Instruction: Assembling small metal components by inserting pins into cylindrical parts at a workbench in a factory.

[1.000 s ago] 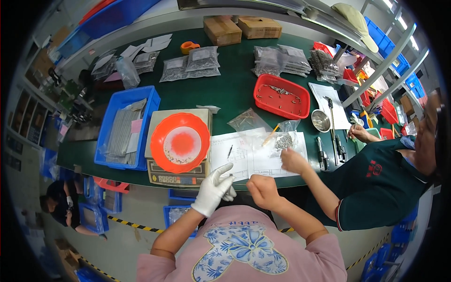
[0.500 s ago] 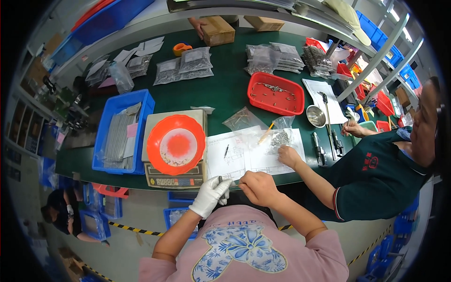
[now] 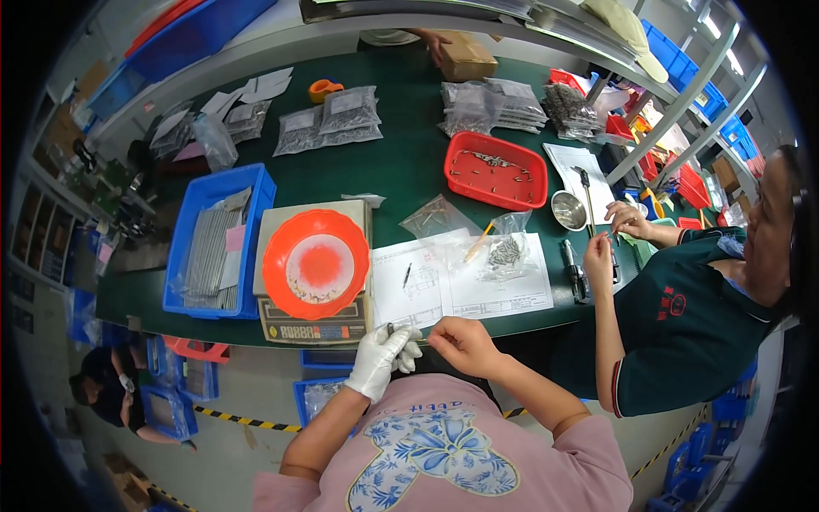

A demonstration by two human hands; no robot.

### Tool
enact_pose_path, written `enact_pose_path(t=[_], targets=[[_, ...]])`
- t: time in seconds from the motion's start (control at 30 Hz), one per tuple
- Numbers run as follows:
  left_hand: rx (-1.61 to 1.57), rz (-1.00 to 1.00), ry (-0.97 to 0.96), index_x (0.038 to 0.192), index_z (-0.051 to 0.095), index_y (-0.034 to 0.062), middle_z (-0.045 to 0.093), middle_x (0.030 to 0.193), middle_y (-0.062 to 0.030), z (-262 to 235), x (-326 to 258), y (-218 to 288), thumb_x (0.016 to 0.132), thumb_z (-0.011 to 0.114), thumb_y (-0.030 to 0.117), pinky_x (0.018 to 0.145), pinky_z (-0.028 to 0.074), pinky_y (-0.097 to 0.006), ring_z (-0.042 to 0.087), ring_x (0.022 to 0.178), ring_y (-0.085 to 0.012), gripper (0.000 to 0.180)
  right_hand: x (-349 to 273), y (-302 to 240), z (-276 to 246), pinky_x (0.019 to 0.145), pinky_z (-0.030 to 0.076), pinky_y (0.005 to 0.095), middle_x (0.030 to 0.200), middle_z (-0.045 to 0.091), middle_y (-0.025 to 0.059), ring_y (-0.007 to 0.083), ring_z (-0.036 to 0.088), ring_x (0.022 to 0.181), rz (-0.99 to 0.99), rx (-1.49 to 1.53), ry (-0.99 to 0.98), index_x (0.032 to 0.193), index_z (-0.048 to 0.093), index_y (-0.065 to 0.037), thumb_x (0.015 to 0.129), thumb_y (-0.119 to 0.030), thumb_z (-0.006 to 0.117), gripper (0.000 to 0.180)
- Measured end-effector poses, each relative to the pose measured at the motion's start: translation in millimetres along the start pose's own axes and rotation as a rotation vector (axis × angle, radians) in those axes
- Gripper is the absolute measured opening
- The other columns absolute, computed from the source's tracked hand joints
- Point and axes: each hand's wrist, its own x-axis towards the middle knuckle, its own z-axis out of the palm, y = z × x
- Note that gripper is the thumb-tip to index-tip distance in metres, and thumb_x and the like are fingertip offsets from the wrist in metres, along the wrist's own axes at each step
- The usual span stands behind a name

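Note:
At the table's near edge, my left hand (image 3: 382,357), in a white glove, is closed around a small dark piece whose tip shows at the fingers; its kind cannot be made out. Just right of it, my bare right hand (image 3: 466,346) has its fingers curled into a pinch, and whatever they hold is hidden. Beyond my hands lie printed drawing sheets (image 3: 394,300) with a dark pen (image 3: 407,274) on them. A clear bag of small metal pins (image 3: 505,252) rests on the right sheet beside a yellow pencil (image 3: 480,241).
A scale (image 3: 281,328) carries an orange-red bowl (image 3: 284,277); left of it stands a blue bin (image 3: 175,277) of flat packs. Farther back are a red tray (image 3: 486,198) of pins, a steel bowl (image 3: 569,212) and bagged parts (image 3: 350,111). A co-worker (image 3: 691,333) sits close at right.
The co-worker's hand has left the bag of pins and risen to meet their other hand. Across the table, a person's hand and cardboard box have shifted right. My hands stay nearly in place.

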Motion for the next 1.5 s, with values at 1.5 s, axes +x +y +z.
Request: enact_pose_path(t=[1.5], targets=[[-0.087, -0.011, -0.057, 0.099, 0.053, 0.0000, 0.060, 0.084, -0.0124, -4, 7, -4, 0.083, 0.048, 0.015, 0.049, 0.043, -0.021, 0.051, 0.053, -0.0090, 0.022, 7, 10, -3, 0.055, 0.043, 0.0247, 0.068, 0.057, 0.0081, 0.0139, 0.054, 0.060, -0.096, 0.083, 0.071, 0.080, 0.054, 0.001, 0.077, -0.010, 0.054, 0.011]])
